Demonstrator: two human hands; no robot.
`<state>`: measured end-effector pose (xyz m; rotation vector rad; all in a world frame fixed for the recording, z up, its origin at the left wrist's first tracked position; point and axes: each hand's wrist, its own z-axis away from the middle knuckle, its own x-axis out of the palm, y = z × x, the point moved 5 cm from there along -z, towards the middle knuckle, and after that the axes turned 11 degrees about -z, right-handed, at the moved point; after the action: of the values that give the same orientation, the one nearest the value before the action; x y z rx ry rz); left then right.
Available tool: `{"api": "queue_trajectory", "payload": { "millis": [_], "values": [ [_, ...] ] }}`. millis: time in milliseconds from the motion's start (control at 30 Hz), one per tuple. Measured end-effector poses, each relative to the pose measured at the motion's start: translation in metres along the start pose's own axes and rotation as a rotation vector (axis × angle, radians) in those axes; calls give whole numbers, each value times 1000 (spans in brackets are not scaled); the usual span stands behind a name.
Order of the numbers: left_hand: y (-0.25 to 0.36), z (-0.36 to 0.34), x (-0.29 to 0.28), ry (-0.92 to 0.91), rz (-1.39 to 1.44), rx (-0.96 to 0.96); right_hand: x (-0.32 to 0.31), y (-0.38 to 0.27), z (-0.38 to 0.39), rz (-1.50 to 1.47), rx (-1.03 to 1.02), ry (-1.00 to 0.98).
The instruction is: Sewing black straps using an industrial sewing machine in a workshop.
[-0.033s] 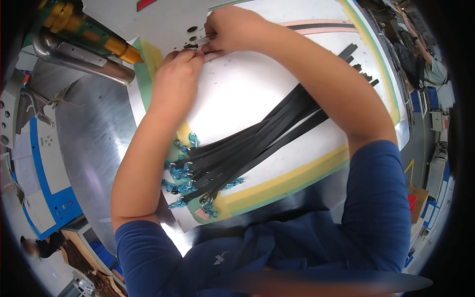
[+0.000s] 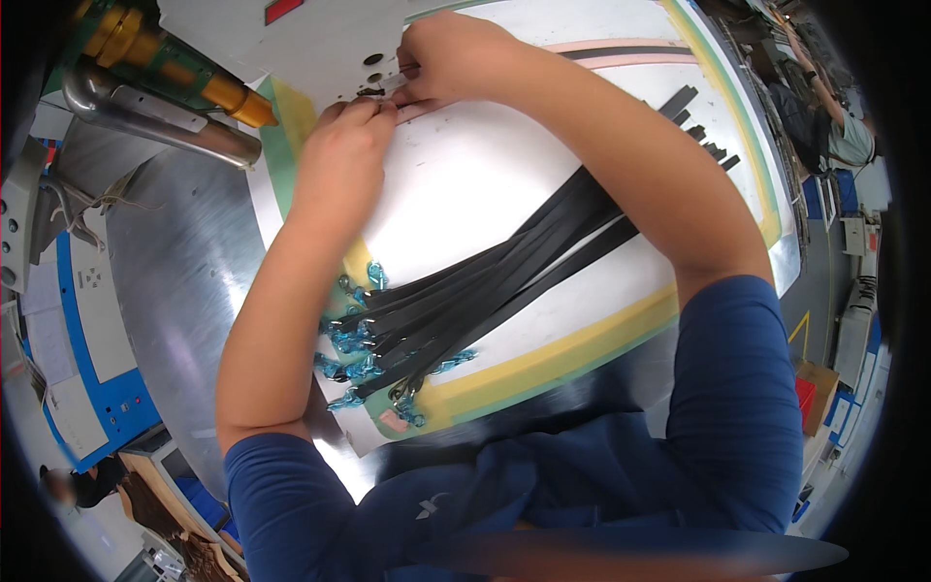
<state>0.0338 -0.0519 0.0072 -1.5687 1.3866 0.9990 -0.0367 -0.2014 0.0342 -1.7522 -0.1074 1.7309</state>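
At the far side of a white work sheet point(image 2: 456, 175), my left hand point(image 2: 347, 155) rests with bent fingers close to a small dark piece point(image 2: 371, 92). Beside it, my right hand point(image 2: 456, 58) is closed in a pinch, its fingertips meeting those of the left. What either hand grips is hidden by the fingers. To the right of my right hand, a black strap point(image 2: 630, 52) runs between two pink strips point(image 2: 640, 60). Nearer me lies a fanned bundle of black straps point(image 2: 504, 272), with metal ends in blue wrapping point(image 2: 354, 339); my right forearm passes over it.
Left of my hands, a brass-coloured nozzle point(image 2: 247, 105) and a metal tube point(image 2: 218, 141) reach over the sheet's corner. Yellow and green tape point(image 2: 543, 364) borders the sheet. A grey panel with dark holes point(image 2: 320, 48) stands beyond. Another person point(image 2: 853, 136) is at far right.
The whole picture has shifted very slightly. Both hands stay together at nearly the same spot, with only a small movement of the fingers. The strap bundle lies as before.
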Motion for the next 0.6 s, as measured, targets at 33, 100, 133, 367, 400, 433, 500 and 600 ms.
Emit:
{"api": "queue_trajectory", "payload": {
  "millis": [33, 100, 133, 367, 400, 433, 500, 600],
  "values": [
    [-1, 2, 0, -16, -1, -21, 0, -1, 0, 47, 4, 0],
    [1, 4, 1, -24, 24, -30, -3, 1, 4, 155, 2, 33],
    [1, 4, 1, -16, -26, -25, -3, 6, 7, 165, 24, 26],
    [4, 7, 1, -53, -165, -33, -39, 73, 38, 314, -1, 194],
    [5, 7, 1, -51, -158, -38, -49, 89, 44, 339, 49, 166],
    [5, 8, 1, -58, -173, -44, -58, 105, 53, 364, 99, 141],
    [6, 8, 2, -64, -180, -53, -87, 140, 75, 410, 197, 70],
    [8, 7, 1, -50, -227, -52, -113, 189, 93, 411, 365, 48]
  ]
}}
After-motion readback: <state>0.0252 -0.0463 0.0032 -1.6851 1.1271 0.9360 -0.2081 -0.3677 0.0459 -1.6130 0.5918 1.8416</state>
